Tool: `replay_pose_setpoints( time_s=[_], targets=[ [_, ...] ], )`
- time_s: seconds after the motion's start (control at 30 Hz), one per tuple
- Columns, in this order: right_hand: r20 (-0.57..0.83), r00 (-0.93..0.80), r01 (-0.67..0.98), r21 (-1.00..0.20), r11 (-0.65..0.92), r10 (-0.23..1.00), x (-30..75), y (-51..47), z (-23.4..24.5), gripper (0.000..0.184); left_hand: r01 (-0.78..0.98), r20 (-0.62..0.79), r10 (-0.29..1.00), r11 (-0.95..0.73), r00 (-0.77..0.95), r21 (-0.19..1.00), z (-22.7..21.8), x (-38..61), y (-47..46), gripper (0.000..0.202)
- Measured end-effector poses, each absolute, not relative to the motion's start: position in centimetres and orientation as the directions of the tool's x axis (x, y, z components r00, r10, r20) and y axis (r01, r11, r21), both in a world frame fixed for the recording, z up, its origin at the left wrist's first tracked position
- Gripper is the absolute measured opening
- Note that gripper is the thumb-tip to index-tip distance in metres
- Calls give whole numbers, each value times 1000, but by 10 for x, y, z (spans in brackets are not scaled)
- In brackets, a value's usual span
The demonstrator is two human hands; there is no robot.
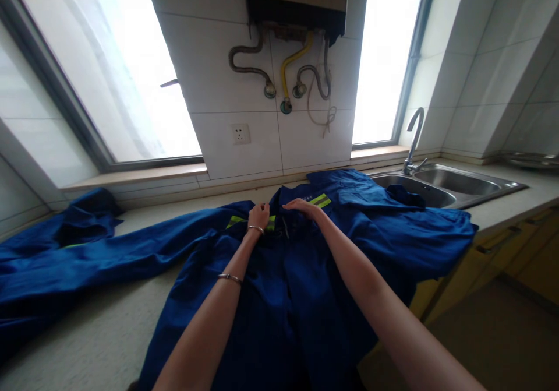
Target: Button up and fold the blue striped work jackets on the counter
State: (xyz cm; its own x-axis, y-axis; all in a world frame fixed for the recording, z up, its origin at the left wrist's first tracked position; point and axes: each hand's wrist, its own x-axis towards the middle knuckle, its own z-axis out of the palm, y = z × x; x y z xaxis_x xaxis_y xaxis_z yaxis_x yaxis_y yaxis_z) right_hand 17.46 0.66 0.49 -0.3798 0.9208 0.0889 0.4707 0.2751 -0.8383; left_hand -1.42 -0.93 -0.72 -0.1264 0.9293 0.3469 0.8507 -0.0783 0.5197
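A blue work jacket [271, 298] with yellow-green reflective strips lies spread over the counter, its front part draping toward me. At its upper middle, near the collar, my left hand [259, 216] is closed on the fabric beside a reflective strip. My right hand [302, 207] is just across from it, fingers bent over the opposite front edge of the jacket; its thumb is hidden. A sleeve [144, 251] stretches to the left. Some white marking shows near the right-hand strip.
More blue cloth [82, 222] lies bunched at the far left of the counter [131, 327]. To the right is a double steel sink [463, 178] with a faucet [413, 146], partly overlapped by the jacket. A water heater [297, 0] with hoses hangs above, over a wall socket [241, 134].
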Motion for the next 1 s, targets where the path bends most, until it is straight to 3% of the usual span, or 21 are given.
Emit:
replay_pose_setpoints(
  time_s=[0.1, 0.2, 0.27, 0.3, 0.4, 0.47, 0.63, 0.83, 1.0],
  targets=[
    [-237, -581, 494, -863, 106, 779, 196, -5, 21, 19, 889, 195, 961, 90, -195, 448, -7, -22, -5, 54],
    [-418, -640, 582, -812, 52, 645, 199, -11, 30, 27, 924, 100, 981, 120, -167, 362, -9, -24, -8, 50],
    [-379, -674, 549, -831, 86, 634, 193, -10, 31, 34, 926, 136, 977, 103, -162, 362, -9, -24, -12, 35],
    [-300, -651, 512, -852, 112, 697, 190, -7, 30, 36, 922, 178, 970, 88, -165, 377, -9, -23, -14, 30],
    [34, -309, 444, -878, 176, 951, 183, 7, 22, 34, 903, 378, 909, -2, -178, 429, -8, -22, -18, 31],
    [139, -77, 481, -862, 159, 987, 185, 18, 13, 33, 896, 525, 836, -104, -157, 432, -6, -22, -19, 34],
    [162, 55, 594, -798, 98, 985, 193, 36, -9, 35, 857, 669, 733, -257, -128, 447, 1, -18, -25, 36],
    [114, -2, 801, -594, 70, 993, 188, 45, -17, 54, 864, 731, 668, -280, -138, 418, 2, -19, -28, 29],
    [84, -42, 837, -541, 81, 996, 188, 44, -15, 58, 904, 547, 836, -256, 29, 344, -3, -20, -23, 30]
  ],
)
